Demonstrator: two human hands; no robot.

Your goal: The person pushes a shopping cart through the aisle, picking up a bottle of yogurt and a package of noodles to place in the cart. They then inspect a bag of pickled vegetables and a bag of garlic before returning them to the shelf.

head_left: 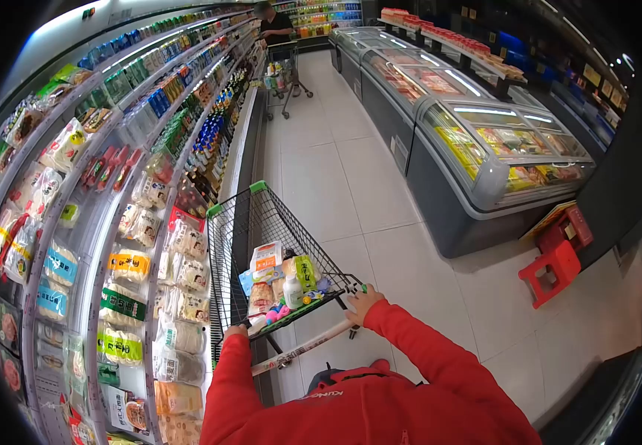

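Note:
A wire shopping cart [221,267] with green corner pieces stands in front of me, beside the left shelves. My left hand [236,331] is closed on the cart's rear left corner. My right hand [364,305] is wrapped round the cart's rear right corner, near the end of the handle bar [302,348]. Inside the cart lie a white bottle [293,291], a yellow-green package [305,273], a white and orange package [267,258] and several other packed goods. Red sleeves cover both my arms.
Refrigerated shelves [98,252] with packed noodles and drinks line the left side. Glass-topped freezers [440,178] run along the right. A red stool [549,274] stands at the freezer's near end. Farther up the aisle, a person [276,26] stands at another cart [282,74].

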